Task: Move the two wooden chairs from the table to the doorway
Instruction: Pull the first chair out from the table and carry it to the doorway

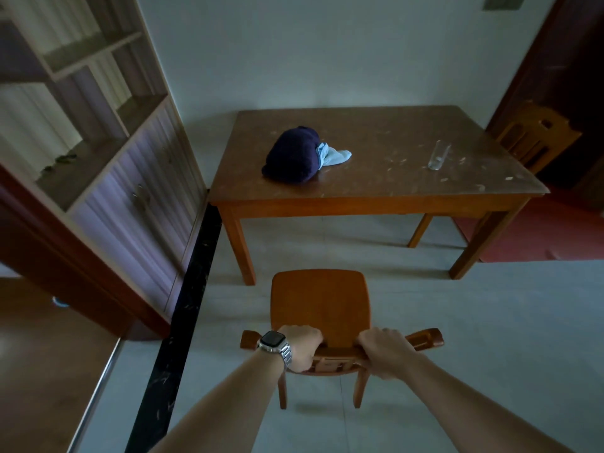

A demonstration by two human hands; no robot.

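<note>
1. Head view, looking down: the person's got both hands on the top rail of a wooden chair (322, 308) that stands on the pale floor (474, 338), out in the open and apart from the counter (376, 178), its seat facing toward it.
2. Left hand (302, 349) is clenched over the chair's top rail left of centre, fingers curled over the front edge. There's a square-faced watch (272, 341) with a metal link band on that wrist.
3. Right hand (387, 353) is wrapped around the same rail right of centre, so both hands grip the backrest with a bit of bare rail between them.
4. The rail's flared ends stick out past each hand, and the two back legs show below the arms.
5. The second wooden chair (536, 135) is over at the far right corner of the counter, right next to the dark doorway (575, 76), partly hidden by the counter's edge.
6. On the counter: a dark navy bundle of cloth (292, 156) with a light blue cloth (333, 156) poking out from its right side, touching it. A clear drinking glass (439, 155) stands upright well off to the right of them.
7. Left side of the frame has a shelf-and-cabinet unit (108, 148) against the wall, and a black threshold strip (183, 308) runs along the floor beside it.
</note>
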